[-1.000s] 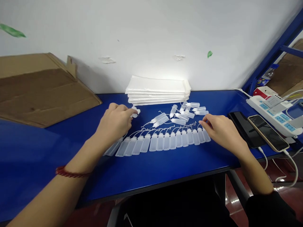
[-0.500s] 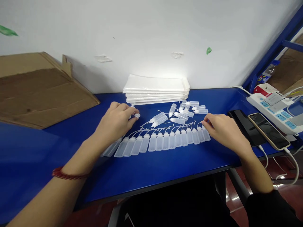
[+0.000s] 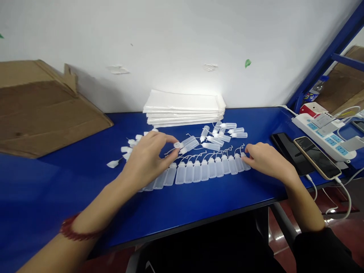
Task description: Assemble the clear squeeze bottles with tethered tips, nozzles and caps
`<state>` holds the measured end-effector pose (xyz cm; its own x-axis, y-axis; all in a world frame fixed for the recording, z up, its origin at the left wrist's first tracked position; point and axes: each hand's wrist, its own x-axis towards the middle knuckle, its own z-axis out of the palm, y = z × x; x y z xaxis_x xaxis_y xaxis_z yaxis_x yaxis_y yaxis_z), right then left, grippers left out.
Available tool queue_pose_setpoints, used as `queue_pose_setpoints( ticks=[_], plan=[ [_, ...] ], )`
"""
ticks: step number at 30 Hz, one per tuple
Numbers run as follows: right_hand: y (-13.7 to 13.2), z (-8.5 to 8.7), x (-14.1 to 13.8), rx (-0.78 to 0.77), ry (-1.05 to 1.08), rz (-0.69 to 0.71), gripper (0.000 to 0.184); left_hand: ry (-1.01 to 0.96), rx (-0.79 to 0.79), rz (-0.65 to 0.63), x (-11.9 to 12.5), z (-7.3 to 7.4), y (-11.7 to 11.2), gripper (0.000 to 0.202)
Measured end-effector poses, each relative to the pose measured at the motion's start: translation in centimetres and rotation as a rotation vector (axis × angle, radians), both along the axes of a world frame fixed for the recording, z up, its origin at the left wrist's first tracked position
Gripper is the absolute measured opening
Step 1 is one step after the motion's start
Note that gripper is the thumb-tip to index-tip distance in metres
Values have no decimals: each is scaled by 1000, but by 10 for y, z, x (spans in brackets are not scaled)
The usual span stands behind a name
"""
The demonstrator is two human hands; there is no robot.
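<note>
My left hand pinches a small white round cap between thumb and index finger, above the left part of a bottle row. The row is of clear plastic squeeze bottles, side by side, with thin bent tubes from their tops. My left hand and forearm hide the row's left end. At its right end, my right hand has its fingers closed at the last bottle, partly covering it. Several white caps lie beyond and left of my left hand.
More bottles lie loose behind the row. A stack of white packets stands against the wall. A cardboard box is at left. Two phones with cables and a power strip are at right.
My left hand has moved right with the cap, over the bottle row, uncovering white caps behind it. My right hand stays at the row's right end. The view has shifted slightly.
</note>
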<state>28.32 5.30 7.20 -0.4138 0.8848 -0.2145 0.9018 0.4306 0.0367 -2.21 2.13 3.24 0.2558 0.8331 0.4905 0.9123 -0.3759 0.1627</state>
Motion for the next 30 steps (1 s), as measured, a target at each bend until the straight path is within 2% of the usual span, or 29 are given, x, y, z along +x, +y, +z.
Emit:
queue_pose_setpoints(
  ticks=[5, 11, 13, 15, 18, 21, 26, 30],
  plan=[
    [2, -3, 2, -26, -34, 8, 20, -13, 74, -127, 4, -3, -1, 14],
    [2, 2, 0, 5, -30, -13, 18, -81, 98, -167, 11, -2, -6, 11],
    [1, 4, -1, 42, 64, -27, 20, -137, 62, -168, 16, 1, -11, 11],
    [0, 6, -2, 68, 265, -24, 22, -210, -11, -171, 22, 4, -17, 13],
    [-4, 6, -4, 42, 631, 51, 27, -357, -169, -198, 31, 11, -25, 20],
    [-10, 3, -10, -78, 861, 181, 31, -478, -314, -248, 40, 14, -31, 22],
    [-22, -4, -25, -222, 907, 394, 32, -622, -408, -288, 51, 15, -36, 19],
    [-28, -7, -29, -284, 882, 459, 36, -695, -441, -268, 53, 15, -39, 17]
  ],
)
